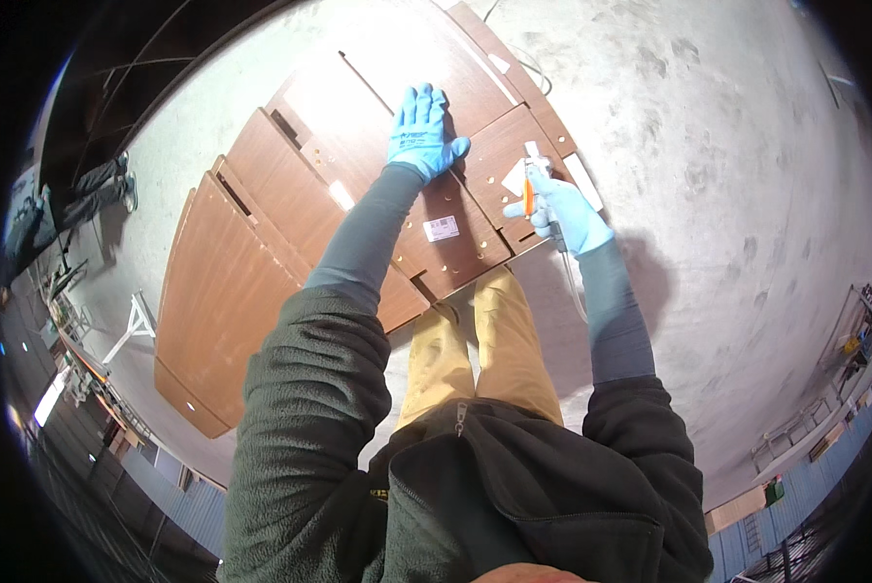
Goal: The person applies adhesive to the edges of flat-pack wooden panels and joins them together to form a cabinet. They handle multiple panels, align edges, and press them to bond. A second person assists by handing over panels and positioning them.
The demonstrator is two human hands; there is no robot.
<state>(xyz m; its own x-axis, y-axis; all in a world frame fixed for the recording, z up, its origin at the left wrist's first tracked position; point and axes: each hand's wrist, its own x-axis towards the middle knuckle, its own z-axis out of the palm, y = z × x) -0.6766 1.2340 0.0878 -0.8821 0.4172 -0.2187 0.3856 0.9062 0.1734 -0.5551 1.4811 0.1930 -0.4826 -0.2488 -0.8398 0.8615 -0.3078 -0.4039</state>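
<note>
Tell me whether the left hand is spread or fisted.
Spread: the left hand lies flat, fingers extended, on the brown wooden panel.

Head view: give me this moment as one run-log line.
left hand: flat on brown wooden panel | right hand: grips orange-handled tool at panel edge | floor: concrete

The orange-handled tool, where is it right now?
In the head view, the orange-handled tool is gripped in the right hand, over the right edge of the brown wooden panels, right of the left hand pressed flat on them.

Bare floor [727, 146] right — panels [261, 223] left.
</note>
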